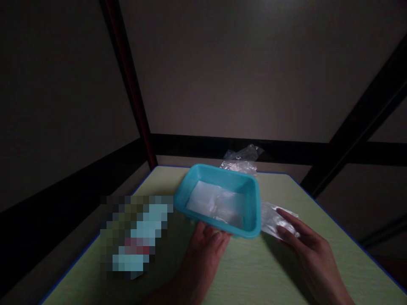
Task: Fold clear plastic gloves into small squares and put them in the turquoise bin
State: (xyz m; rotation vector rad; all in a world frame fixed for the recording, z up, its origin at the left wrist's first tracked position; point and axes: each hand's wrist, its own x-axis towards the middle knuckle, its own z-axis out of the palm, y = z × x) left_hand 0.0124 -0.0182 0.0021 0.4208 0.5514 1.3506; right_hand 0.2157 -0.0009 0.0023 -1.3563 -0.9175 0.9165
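Note:
A teal plastic basket (pixel 219 222) is tilted toward me in the middle of the view. My left hand (pixel 208 243) is closed on its near side, with the fingertips hidden under the rim. Flat clear plastic packets (pixel 216 201) lie on the basket's bottom. To the right of the basket, my right hand (pixel 305 241) holds a shiny clear plastic packet (pixel 273 218). The index finger and thumb show over this packet; the other fingers are hidden. Part of the packet is behind the basket's right side.
Crumpled clear plastic (pixel 241 161) lies at the far edge of the pale green table (pixel 248 271). A pixelated light-blue and red item (pixel 141 237) is on the left. Grey panels (pixel 238 84) with dark bars stand behind and beside the table.

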